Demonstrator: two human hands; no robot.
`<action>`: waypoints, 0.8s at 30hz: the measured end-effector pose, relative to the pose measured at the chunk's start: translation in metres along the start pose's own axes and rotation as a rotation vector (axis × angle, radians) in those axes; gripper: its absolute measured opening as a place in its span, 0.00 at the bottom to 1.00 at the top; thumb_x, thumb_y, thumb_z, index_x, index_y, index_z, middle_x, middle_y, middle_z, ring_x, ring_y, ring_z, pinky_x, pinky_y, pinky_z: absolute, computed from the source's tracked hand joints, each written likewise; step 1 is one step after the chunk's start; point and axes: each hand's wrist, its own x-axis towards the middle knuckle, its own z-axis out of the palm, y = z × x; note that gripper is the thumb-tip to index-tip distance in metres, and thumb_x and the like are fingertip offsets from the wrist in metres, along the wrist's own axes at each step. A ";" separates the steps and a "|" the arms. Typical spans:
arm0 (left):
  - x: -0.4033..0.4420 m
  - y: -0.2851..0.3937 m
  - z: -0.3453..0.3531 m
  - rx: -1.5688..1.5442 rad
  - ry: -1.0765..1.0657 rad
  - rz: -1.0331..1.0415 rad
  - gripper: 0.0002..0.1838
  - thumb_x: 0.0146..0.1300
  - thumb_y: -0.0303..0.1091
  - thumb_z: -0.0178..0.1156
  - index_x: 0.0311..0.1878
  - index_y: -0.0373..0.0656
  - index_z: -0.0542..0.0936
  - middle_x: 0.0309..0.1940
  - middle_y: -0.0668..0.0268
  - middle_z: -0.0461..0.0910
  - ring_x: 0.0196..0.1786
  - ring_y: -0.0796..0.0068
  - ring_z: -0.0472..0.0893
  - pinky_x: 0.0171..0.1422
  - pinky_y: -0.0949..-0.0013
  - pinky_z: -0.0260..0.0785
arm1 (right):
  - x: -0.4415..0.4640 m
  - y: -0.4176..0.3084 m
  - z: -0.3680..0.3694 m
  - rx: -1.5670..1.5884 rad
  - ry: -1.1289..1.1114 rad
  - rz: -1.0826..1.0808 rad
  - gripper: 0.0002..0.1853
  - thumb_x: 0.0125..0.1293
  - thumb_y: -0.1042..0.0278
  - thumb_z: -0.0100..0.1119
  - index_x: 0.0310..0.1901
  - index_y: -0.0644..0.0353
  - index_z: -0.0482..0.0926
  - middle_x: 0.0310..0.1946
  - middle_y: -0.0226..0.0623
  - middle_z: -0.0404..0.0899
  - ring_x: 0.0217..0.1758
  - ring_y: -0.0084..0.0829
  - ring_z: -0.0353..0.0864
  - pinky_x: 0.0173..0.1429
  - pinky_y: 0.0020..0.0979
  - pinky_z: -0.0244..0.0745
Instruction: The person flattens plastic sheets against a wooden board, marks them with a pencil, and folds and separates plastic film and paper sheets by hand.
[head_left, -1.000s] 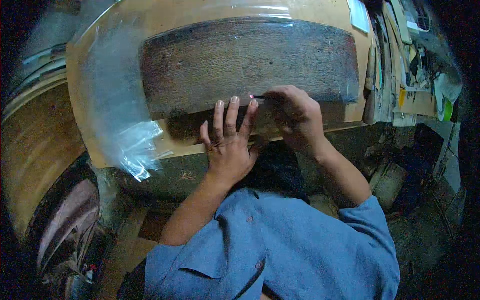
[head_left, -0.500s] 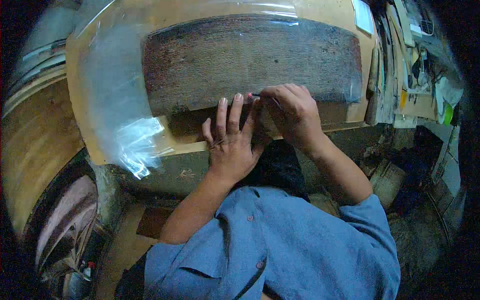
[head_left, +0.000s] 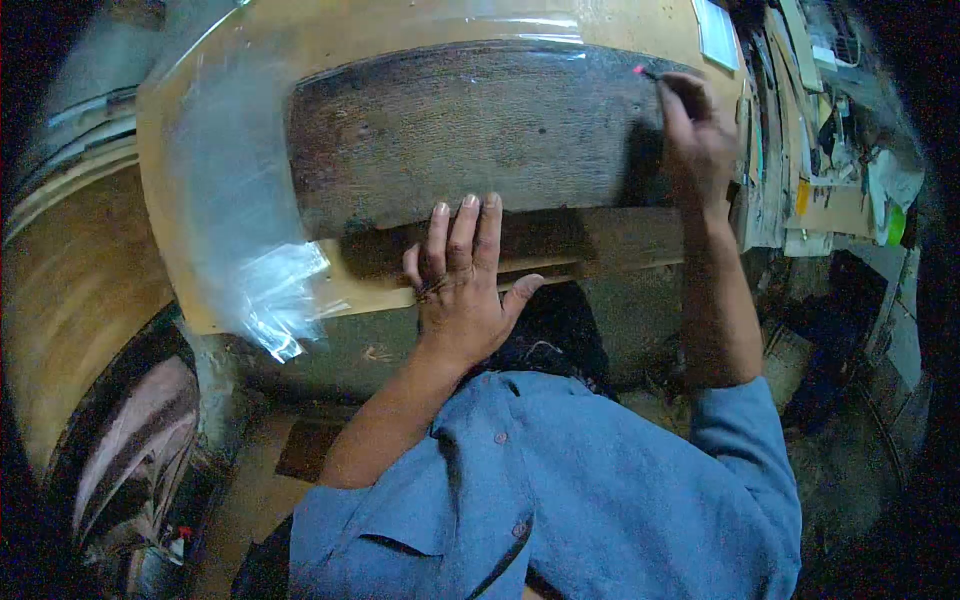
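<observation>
A dark brown, grainy sheet that looks like leather (head_left: 450, 130) lies across the board, its top edge curved. My left hand (head_left: 462, 280) rests with straight fingers on the sheet's lower edge, thumb out to the side, holding nothing. Over the sheet's upper right part, my right hand (head_left: 697, 135) pinches a thin dark pen-like tool (head_left: 652, 75) with a bright pink end pointing left. That hand is slightly blurred and casts a shadow on the sheet. Whether the tool touches the sheet, I cannot tell.
The tan board (head_left: 175, 285) carries clear plastic film (head_left: 285, 290) at its left. Strips and scraps (head_left: 780, 130) crowd the right side, with a green roll (head_left: 896, 226) among them. A pinkish cloth-like bundle (head_left: 145, 430) lies at lower left.
My right hand has moved up and to the right with the pen-like tool, from beside the left fingertips to the sheet's upper right. My left hand stays nearly in place, its thumb now visible.
</observation>
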 end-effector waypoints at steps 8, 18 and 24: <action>0.001 0.001 -0.009 0.030 -0.050 0.005 0.43 0.55 0.59 0.61 0.72 0.57 0.60 0.71 0.59 0.53 0.73 0.55 0.49 0.68 0.45 0.42 | 0.036 0.030 -0.019 -0.345 -0.021 0.115 0.14 0.65 0.62 0.59 0.44 0.64 0.81 0.40 0.40 0.84 0.43 0.28 0.82 0.50 0.27 0.74; -0.038 -0.018 -0.004 -0.264 0.049 0.011 0.36 0.59 0.56 0.60 0.68 0.49 0.66 0.68 0.53 0.57 0.68 0.50 0.59 0.70 0.49 0.50 | -0.109 -0.054 -0.015 0.181 -0.326 0.359 0.07 0.65 0.67 0.60 0.36 0.63 0.78 0.29 0.28 0.75 0.34 0.20 0.72 0.41 0.24 0.70; -0.039 -0.025 0.012 -0.801 0.087 -0.298 0.35 0.65 0.44 0.59 0.70 0.42 0.58 0.63 0.57 0.62 0.58 0.64 0.70 0.62 0.62 0.63 | -0.161 -0.061 0.030 0.682 -0.574 0.919 0.14 0.64 0.61 0.63 0.39 0.59 0.68 0.24 0.24 0.68 0.23 0.14 0.65 0.26 0.19 0.59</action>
